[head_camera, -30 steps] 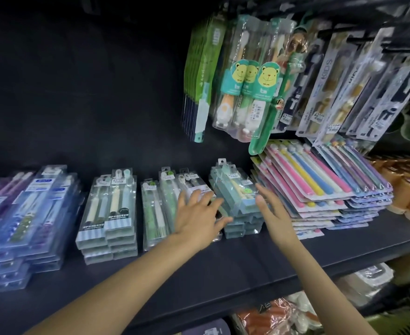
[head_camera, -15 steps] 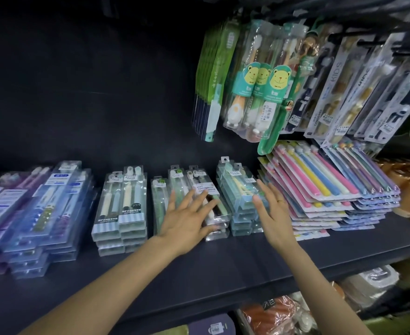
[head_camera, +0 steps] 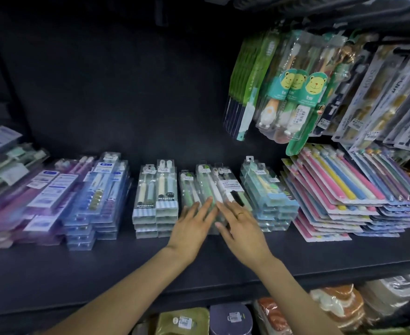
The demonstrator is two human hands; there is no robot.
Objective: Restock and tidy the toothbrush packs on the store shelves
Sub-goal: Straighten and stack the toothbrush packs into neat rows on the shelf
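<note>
Stacks of clear toothbrush packs lie in a row on a dark shelf (head_camera: pixel 102 269). In the middle is a stack of green and white packs (head_camera: pixel 208 187), one labelled "soft toothbrush". My left hand (head_camera: pixel 194 226) lies flat with straight fingers on the near end of that stack. My right hand (head_camera: pixel 241 226), with a ring on one finger, rests beside it on the same stack, fingers extended. To the left sits a stack of striped-label packs (head_camera: pixel 155 197), to the right a stack of light blue packs (head_camera: pixel 266 197).
Blue packs (head_camera: pixel 97 194) and purple packs (head_camera: pixel 25 201) are stacked at the left. Flat pink and blue multi-brush cards (head_camera: pixel 344 197) are piled at the right. Kids' toothbrush packs (head_camera: pixel 293 93) hang from hooks above. More goods (head_camera: pixel 337 303) sit on the lower shelf.
My right hand has moved left from the light blue stack onto the green and white stack, beside my left hand. The view has shifted, showing more of the shelf's left side.
</note>
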